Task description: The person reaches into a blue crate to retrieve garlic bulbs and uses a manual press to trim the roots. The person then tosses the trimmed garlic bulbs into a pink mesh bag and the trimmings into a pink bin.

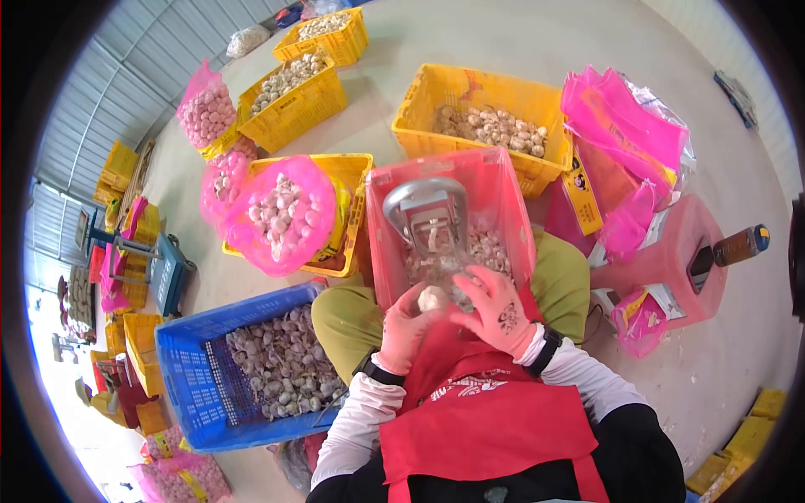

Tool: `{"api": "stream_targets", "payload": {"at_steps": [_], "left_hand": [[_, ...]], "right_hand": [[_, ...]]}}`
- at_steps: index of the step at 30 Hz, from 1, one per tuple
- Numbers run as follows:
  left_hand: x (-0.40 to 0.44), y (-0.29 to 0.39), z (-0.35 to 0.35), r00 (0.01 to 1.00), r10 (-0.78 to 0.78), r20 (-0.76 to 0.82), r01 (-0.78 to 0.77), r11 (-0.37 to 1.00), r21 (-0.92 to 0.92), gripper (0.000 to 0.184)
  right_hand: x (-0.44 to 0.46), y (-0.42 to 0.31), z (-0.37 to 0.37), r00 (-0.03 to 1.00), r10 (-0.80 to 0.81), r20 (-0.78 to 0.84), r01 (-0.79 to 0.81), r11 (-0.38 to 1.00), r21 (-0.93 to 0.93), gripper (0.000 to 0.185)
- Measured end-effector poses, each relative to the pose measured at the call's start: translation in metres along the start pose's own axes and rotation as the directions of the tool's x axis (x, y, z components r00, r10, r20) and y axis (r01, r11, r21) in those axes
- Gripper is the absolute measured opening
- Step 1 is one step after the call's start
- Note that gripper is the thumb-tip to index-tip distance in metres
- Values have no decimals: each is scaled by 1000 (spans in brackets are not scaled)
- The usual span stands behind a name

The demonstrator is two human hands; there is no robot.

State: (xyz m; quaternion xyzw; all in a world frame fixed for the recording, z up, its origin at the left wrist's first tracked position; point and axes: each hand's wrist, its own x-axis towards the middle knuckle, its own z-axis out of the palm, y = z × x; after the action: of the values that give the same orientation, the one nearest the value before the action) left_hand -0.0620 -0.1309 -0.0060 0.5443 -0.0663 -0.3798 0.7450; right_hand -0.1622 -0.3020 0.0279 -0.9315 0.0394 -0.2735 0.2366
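Note:
Both my hands wear thin pink-orange gloves and meet over the near end of a red crate [377, 226]. My left hand [402, 329] is closed around a pale garlic bulb [433, 299], held between thumb and fingers. Close beside the bulb, my right hand [500, 314] has its fingers bent and thumb apart; greyish, blurred bits show near its fingertips, too unclear to name. Beyond the hands, a silver metal fixture with a rounded hood [426, 194] sits in the crate. Loose garlic and papery skins [490, 250] lie around it.
To my left stands a blue crate [189, 335] of purplish garlic. Ahead are a pink mesh bag of garlic [285, 216] in a yellow crate and another yellow crate [411, 117] with garlic. At right are pink mesh bags [620, 126] and a red stool [700, 293] with a bottle [740, 246].

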Motion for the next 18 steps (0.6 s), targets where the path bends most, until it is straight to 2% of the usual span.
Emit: {"api": "stream_targets", "payload": {"at_steps": [1, 2, 3, 4, 6, 7, 11, 13, 14, 16, 18], "left_hand": [[-4, -2, 2, 1000, -10, 2, 10, 1000, 2, 55], [-7, -2, 4, 998, -41, 42, 45, 994, -97, 55], [-10, -1, 8, 994, -66, 85, 82, 977, -195, 56], [-14, 2, 9, 994, -72, 87, 87, 977, -194, 56], [-19, 8, 10, 982, -169, 88, 186, 953, -239, 52], [-22, 8, 9, 981, -176, 85, 191, 952, -239, 52], [-26, 0, 7, 980, -146, 134, 174, 958, -227, 49], [-26, -8, 3, 983, -132, 131, 160, 959, -234, 46], [-25, -10, 2, 986, -113, 121, 140, 960, -241, 42], [-21, -18, -2, 989, -95, 112, 121, 962, -246, 39], [-18, -26, -7, 997, -54, 63, 64, 984, -167, 34]], "right_hand": [[0, -2, 5, 994, 21, 104, -44, 973, 227, 51], [-1, -3, 9, 979, 18, 204, -107, 894, 435, 51], [-2, -3, 17, 970, 78, 229, -193, 819, 541, 43], [-5, -1, 18, 970, 84, 229, -198, 818, 540, 43], [-3, 5, 20, 942, 61, 330, -250, 783, 569, 31], [-7, 9, 27, 933, 126, 337, -326, 690, 646, 17], [-12, 5, 29, 912, 164, 375, -387, 640, 664, 9], [-10, -5, 26, 681, 402, 613, -728, 281, 625, 8], [-11, -7, 29, 679, 401, 616, -730, 278, 624, 8], [-13, -8, 36, 612, 462, 641, -763, 133, 632, 11], [-16, -6, 37, 608, 451, 654, -770, 134, 623, 16]]}}
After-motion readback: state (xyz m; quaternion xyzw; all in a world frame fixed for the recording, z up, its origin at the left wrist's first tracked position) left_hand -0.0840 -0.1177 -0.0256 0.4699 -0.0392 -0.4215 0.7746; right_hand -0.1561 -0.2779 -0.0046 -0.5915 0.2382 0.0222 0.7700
